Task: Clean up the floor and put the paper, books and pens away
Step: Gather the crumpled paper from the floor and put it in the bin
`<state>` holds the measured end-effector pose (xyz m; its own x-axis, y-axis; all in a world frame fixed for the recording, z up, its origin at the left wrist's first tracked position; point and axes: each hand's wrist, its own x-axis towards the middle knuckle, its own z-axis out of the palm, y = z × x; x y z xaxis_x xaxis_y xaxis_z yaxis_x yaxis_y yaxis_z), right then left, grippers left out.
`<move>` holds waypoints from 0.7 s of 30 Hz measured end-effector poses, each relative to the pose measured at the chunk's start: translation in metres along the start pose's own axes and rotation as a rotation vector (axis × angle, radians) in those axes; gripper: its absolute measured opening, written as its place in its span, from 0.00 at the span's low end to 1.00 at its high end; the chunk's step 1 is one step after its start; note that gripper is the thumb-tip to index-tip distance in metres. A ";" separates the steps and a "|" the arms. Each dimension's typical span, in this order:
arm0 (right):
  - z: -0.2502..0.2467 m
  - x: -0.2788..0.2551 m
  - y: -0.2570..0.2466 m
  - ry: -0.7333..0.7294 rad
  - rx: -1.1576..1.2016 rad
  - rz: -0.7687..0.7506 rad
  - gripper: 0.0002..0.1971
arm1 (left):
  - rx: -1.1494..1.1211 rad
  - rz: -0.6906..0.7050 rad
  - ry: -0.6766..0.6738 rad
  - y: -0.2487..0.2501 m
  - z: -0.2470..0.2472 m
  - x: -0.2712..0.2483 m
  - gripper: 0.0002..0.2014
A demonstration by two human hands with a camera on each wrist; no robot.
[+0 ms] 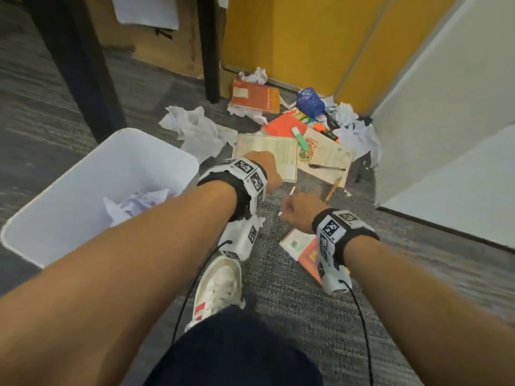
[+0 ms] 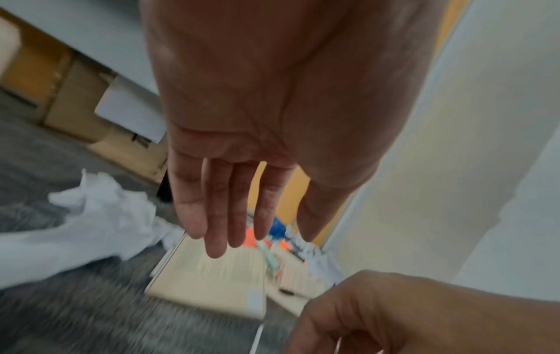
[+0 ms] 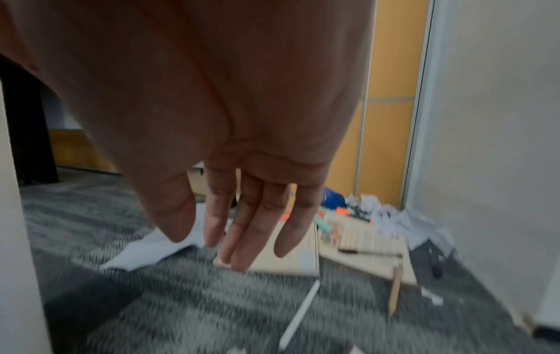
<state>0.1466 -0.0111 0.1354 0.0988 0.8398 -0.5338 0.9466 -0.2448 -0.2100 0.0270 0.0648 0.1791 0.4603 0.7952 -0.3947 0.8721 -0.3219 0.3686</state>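
Note:
My left hand hovers over the near edge of an open book, fingers straight, holding nothing. My right hand hangs just right of it, also empty with straight fingers. A white pen lies on the carpet below it. On a second open book rest a black pen and a green highlighter. A pencil lies beside it. Crumpled paper sits left of the books, more at the wall.
A white bin holding crumpled paper stands at my left. An orange book, a red book and a blue pen pot lie farther back. More books lie under my right wrist. Black table legs rise at left.

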 end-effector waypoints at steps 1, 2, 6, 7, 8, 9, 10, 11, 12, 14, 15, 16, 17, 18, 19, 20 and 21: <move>0.016 0.012 0.005 -0.036 0.006 0.001 0.12 | 0.011 -0.026 -0.063 -0.005 0.019 0.015 0.15; 0.030 0.023 0.010 -0.067 0.029 -0.004 0.14 | 0.014 -0.054 -0.111 -0.010 0.034 0.030 0.16; 0.075 0.069 0.028 -0.141 0.079 -0.035 0.25 | 0.020 -0.208 -0.249 -0.039 0.085 0.078 0.15; 0.082 0.082 0.033 -0.159 0.077 -0.029 0.26 | 0.018 -0.249 -0.259 -0.047 0.092 0.089 0.14; 0.087 0.098 0.035 -0.185 0.066 -0.025 0.27 | 0.015 -0.289 -0.263 -0.058 0.097 0.101 0.14; 0.090 0.104 0.038 -0.204 0.042 -0.028 0.27 | 0.015 -0.321 -0.267 -0.064 0.099 0.104 0.15; 0.092 0.119 0.039 -0.227 0.017 -0.051 0.27 | 0.005 -0.370 -0.268 -0.073 0.099 0.115 0.16; 0.095 0.131 0.041 -0.249 -0.003 -0.079 0.28 | -0.004 -0.412 -0.264 -0.081 0.097 0.123 0.16; 0.095 0.143 0.041 -0.276 -0.023 -0.105 0.28 | -0.037 -0.464 -0.253 -0.089 0.096 0.132 0.13; 0.098 0.163 0.041 -0.339 -0.074 -0.148 0.24 | -0.093 -0.589 -0.184 -0.106 0.094 0.146 0.27; 0.100 0.170 0.040 -0.365 -0.096 -0.173 0.20 | -0.129 -0.658 -0.126 -0.112 0.093 0.152 0.33; 0.101 0.177 0.037 -0.391 -0.129 -0.198 0.15 | -0.145 -0.718 -0.063 -0.120 0.096 0.159 0.36; 0.102 0.182 0.033 -0.411 -0.165 -0.220 0.10 | -0.161 -0.767 -0.009 -0.125 0.097 0.167 0.36; 0.101 0.186 0.030 -0.437 -0.207 -0.234 0.06 | -0.169 -0.811 0.028 -0.127 0.098 0.174 0.35; 0.100 0.190 0.027 -0.440 -0.221 -0.256 0.06 | -0.180 -0.829 0.069 -0.128 0.095 0.181 0.34; 0.097 0.194 0.025 -0.427 -0.227 -0.272 0.08 | -0.177 -0.845 0.109 -0.131 0.091 0.192 0.33; 0.095 0.198 0.024 -0.396 -0.207 -0.274 0.10 | -0.181 -0.862 0.158 -0.134 0.086 0.202 0.33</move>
<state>0.1600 0.1035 -0.0529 -0.2471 0.6021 -0.7592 0.9662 0.0933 -0.2404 0.0171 0.2240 -0.0225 -0.3826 0.7893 -0.4801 0.8590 0.4953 0.1298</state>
